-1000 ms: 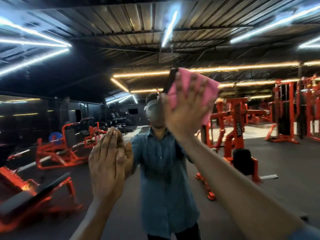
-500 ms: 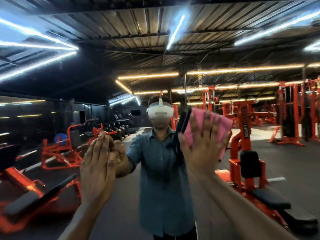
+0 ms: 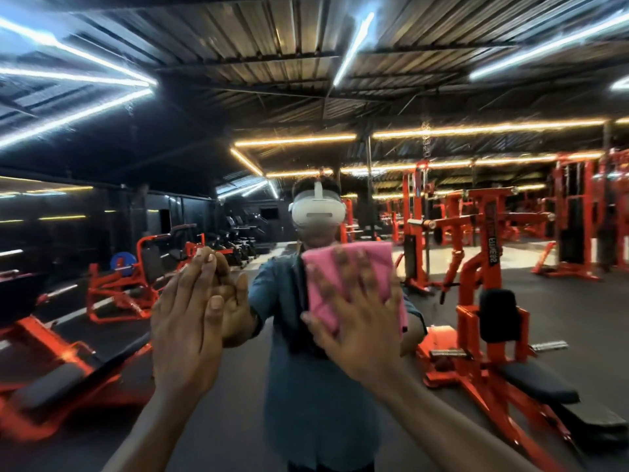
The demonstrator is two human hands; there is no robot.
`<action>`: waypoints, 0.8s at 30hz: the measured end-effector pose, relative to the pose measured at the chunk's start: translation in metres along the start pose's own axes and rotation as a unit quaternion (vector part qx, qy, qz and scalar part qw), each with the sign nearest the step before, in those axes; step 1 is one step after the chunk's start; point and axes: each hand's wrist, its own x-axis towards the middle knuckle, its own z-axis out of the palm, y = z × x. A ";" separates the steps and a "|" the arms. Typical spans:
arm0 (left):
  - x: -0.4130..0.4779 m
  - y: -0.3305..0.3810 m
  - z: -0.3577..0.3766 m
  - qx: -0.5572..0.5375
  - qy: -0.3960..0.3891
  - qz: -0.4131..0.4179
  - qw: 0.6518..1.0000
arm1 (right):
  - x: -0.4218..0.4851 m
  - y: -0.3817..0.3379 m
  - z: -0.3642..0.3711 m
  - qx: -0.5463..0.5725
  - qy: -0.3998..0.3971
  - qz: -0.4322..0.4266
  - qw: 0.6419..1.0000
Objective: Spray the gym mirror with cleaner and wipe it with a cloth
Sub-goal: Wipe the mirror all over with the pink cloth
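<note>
The gym mirror (image 3: 442, 97) fills the whole view and reflects the gym and a person in a blue shirt with a white headset. My right hand (image 3: 357, 321) presses a folded pink cloth (image 3: 343, 267) flat against the glass at chest height, fingers spread and straight. My left hand (image 3: 185, 321) rests flat on the mirror to the left, fingers straight and together, touching its own reflection. No spray bottle is in sight.
Everything else is reflection: orange weight machines (image 3: 483, 284) on the right, orange benches (image 3: 112, 294) on the left, a dark floor and ceiling strip lights.
My right hand has slid the pink cloth down the mirror from head height to chest height. My left hand has stayed flat on the glass in about the same place.
</note>
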 end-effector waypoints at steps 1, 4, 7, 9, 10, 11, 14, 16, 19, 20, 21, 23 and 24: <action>0.005 -0.001 -0.001 0.007 0.008 -0.002 1.000 | 0.009 0.008 -0.004 0.001 0.010 0.046 0.999; 0.014 -0.005 -0.002 0.019 0.032 -0.003 0.999 | 0.057 0.023 -0.017 0.004 0.065 0.180 0.981; 0.014 -0.007 0.003 0.021 0.034 -0.010 0.999 | 0.100 0.001 -0.022 0.011 0.093 0.248 0.964; 0.013 -0.010 0.004 0.018 0.034 -0.007 0.999 | 0.097 -0.028 -0.014 0.004 0.065 0.171 0.983; 0.013 -0.012 0.003 0.019 0.034 -0.001 0.999 | 0.083 -0.045 -0.008 0.004 0.040 0.096 0.995; 0.013 -0.014 0.002 0.019 0.036 0.006 0.999 | 0.063 -0.059 0.000 0.007 0.017 0.017 1.000; 0.011 -0.016 -0.004 -0.006 0.032 0.023 0.999 | -0.010 -0.067 0.020 0.002 -0.032 -0.101 0.994; 0.009 -0.020 -0.010 -0.016 0.028 0.034 0.999 | -0.039 -0.054 0.023 -0.013 -0.030 -0.079 0.996; 0.006 -0.035 -0.023 0.001 0.027 0.042 0.999 | -0.018 -0.023 0.011 -0.029 -0.015 0.024 0.999; 0.008 -0.042 -0.028 0.002 0.031 0.034 0.999 | 0.006 -0.016 0.005 -0.035 0.001 0.072 0.997; 0.009 -0.050 -0.034 0.004 0.036 0.021 0.999 | 0.034 -0.011 -0.002 -0.041 0.029 0.122 0.991; 0.012 -0.064 -0.045 0.018 0.045 -0.003 0.999 | 0.093 -0.012 -0.014 -0.036 0.076 0.204 0.975; 0.012 -0.071 -0.051 0.026 0.046 -0.008 0.999 | 0.116 -0.020 -0.017 -0.032 0.090 0.229 0.969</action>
